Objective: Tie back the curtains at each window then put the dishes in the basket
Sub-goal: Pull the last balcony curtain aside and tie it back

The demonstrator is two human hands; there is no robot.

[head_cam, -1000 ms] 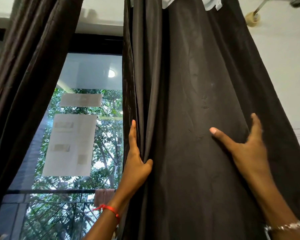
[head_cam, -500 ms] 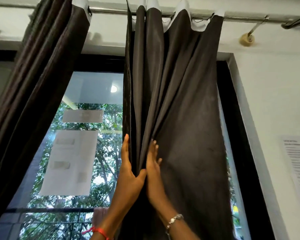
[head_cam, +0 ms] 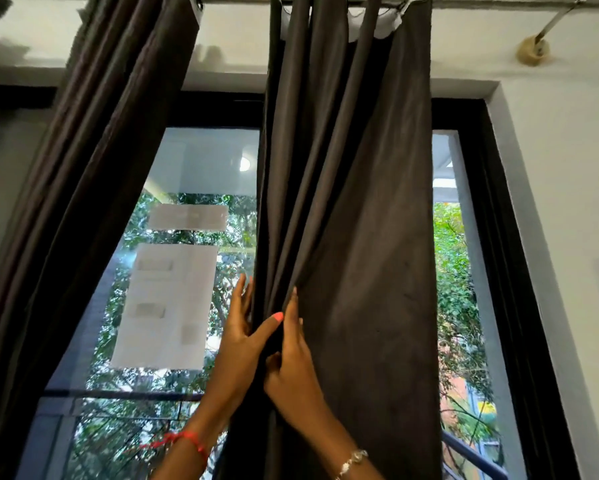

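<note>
Gathering step: the left hand (head_cam: 241,344) clasps bunched folds of the dark brown fabric curtain (head_cam: 357,237) between thumb and straight fingers; the right hand (head_cam: 293,372) seemingly pinches a pleat. Next: binding them.

Both arms reach up from the bottom edge. The left forearm (head_cam: 177,465) rises toward 1 o'clock and the right forearm (head_cam: 362,471) toward 11 o'clock, so the hands meet a little below the centre. The left hand (head_cam: 239,344) has its fingers straight, pointing to 12 o'clock, and its thumb stretched toward 2 o'clock; between them it pinches the curtain (head_cam: 353,237). The right hand (head_cam: 294,368) is just beside it, at its 4 o'clock. Its index finger points to 12 o'clock, and its thumb bends toward 10 o'clock on a fold.
</note>
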